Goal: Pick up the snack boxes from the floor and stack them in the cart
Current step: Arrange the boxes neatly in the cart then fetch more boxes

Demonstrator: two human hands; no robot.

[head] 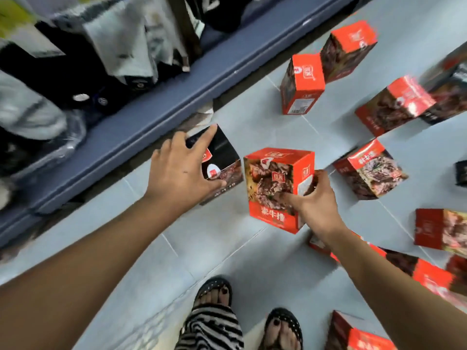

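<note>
Pickup step, both hands working at once. Right hand (316, 205) wraps the lower right corner of an upright red snack box (275, 188), thumb on the picture face, fingers round the side; box looks tilted and maybe just clear of the tile floor (214, 233), can't tell for sure. Left hand (182, 173) spread over a black snack box (222, 157) lying close beside the blue shelf base (151, 117), index finger at its far top corner, thumb at the near edge: touching, fingers splayed, grip not yet closed. More red boxes (303, 87) scattered across the floor toward the right edge and near corner, some standing, some tipped. Cart not in view. Next move probably calls for clamping the left fingers on the black box, lifting both, then turning to find the cart. Sandalled feet (214, 294) at the bottom edge.
</note>
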